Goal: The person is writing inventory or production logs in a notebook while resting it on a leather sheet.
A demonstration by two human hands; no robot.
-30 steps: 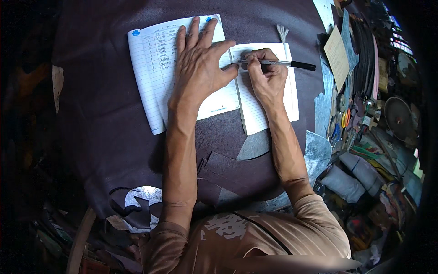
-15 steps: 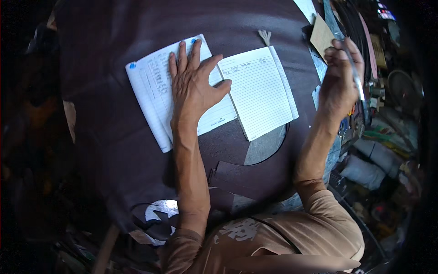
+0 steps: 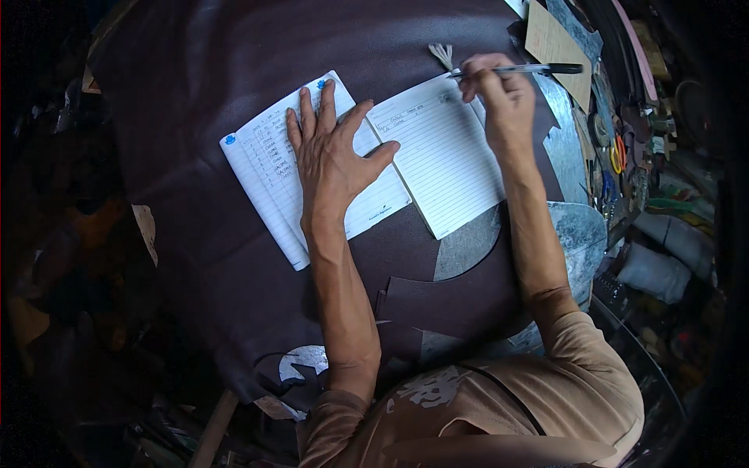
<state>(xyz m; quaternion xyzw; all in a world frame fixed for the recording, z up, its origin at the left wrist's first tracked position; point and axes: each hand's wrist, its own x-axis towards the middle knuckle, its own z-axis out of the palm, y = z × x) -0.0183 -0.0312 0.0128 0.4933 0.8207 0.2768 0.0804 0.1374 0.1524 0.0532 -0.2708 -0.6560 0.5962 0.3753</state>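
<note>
My left hand (image 3: 331,160) lies flat with its fingers spread on the left notebook (image 3: 265,187), a lined one with handwriting near its top and blue marks at its upper corners. Beside it, overlapping at the edge, a second lined notebook (image 3: 445,171) lies with a few handwritten lines at its top. Over that notebook's upper right corner, my right hand (image 3: 503,97) grips a dark-capped pen (image 3: 558,69). The pen lies nearly level, its left end by the page's top edge; whether it touches the paper I cannot tell.
Dark brown leather (image 3: 203,86) spreads under the notebooks, with cut edges near me. A frayed whitish tuft (image 3: 441,54) sits above the right notebook. A tan card (image 3: 558,54) lies at the upper right. Orange-handled scissors (image 3: 619,154) and a white roll (image 3: 654,273) are farther right.
My right hand has come left with the pen, from beyond the right notebook to its upper right corner. The pen has turned from steep to nearly level. My left hand stays on the left notebook.
</note>
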